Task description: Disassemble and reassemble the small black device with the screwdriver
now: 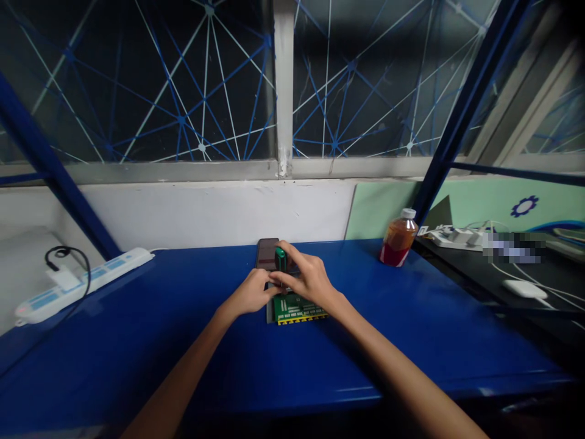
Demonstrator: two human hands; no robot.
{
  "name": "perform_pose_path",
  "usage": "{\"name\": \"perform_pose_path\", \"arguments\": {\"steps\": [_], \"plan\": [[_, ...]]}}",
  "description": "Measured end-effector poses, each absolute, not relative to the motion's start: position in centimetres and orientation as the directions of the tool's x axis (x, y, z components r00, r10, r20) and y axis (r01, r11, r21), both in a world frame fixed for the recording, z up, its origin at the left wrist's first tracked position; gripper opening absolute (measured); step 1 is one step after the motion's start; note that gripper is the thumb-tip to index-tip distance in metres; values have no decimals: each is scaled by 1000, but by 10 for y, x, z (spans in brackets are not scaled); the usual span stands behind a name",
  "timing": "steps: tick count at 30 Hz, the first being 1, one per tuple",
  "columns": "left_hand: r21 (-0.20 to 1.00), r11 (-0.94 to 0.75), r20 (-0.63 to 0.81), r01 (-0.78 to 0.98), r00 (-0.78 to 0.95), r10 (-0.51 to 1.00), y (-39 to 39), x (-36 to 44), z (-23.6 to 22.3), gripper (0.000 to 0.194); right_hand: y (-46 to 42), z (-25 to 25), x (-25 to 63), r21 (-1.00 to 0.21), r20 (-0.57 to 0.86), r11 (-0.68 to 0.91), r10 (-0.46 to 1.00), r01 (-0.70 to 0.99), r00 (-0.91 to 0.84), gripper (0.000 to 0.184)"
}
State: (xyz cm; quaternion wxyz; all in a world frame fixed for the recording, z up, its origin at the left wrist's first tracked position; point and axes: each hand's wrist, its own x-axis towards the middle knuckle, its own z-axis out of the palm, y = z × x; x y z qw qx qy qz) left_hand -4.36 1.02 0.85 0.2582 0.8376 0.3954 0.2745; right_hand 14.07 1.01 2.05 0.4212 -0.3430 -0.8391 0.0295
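Observation:
My right hand (311,277) is closed round the green and black handle of a screwdriver (280,259), which stands upright with its tip low over a green circuit board (299,308). Yellow parts line the board's near edge, and a grey plate shows at its left side. My left hand (250,291) is at the board's far left corner, fingers pressed together close to the screwdriver's lower end. What those fingers pinch is hidden. Just behind both hands lies a dark phone (266,253) on the blue table.
A white power strip (109,268) with a plugged-in black cable lies at the left of the blue table (183,366). Toward the back right stands a bottle of reddish drink (398,239). Cables and a white adapter (524,288) rest on a dark surface further right.

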Motion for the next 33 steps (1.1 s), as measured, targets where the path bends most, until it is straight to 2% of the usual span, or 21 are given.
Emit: {"name": "perform_pose_path", "arguments": {"steps": [4,11,13,15,17,20,23,27,30,33], "plan": [[643,-561,255,522,545,799,11,-44,7,19,10,14,136,-357,698,753,608,553,-377,60],[592,-590,324,549,508,798,15,-57,19,26,30,27,168,-653,693,631,721,419,-6,67],[585,-572,307,575,496,812,17,-64,22,26,41,28,193,-688,661,574,748,443,58,67],[572,-529,249,627,483,840,19,-71,23,26,50,21,222,-688,591,480,806,544,37,62],[549,-483,151,683,487,860,21,-78,21,26,57,9,250,-622,479,349,878,701,-11,56],[516,-462,28,721,524,851,25,-84,16,23,61,-11,277,-346,297,156,954,925,-50,55],[552,-423,-56,719,538,841,28,-85,10,24,60,-22,282,-256,212,164,971,953,-110,52],[598,-406,-70,691,550,832,29,-84,4,26,55,-26,274,-191,181,203,969,960,-169,55],[589,-416,-47,692,544,838,30,-81,2,26,51,-25,271,-156,185,205,967,966,-175,59],[572,-406,-42,712,520,853,30,-79,2,26,49,-21,274,-162,349,237,922,958,-169,54]]}}
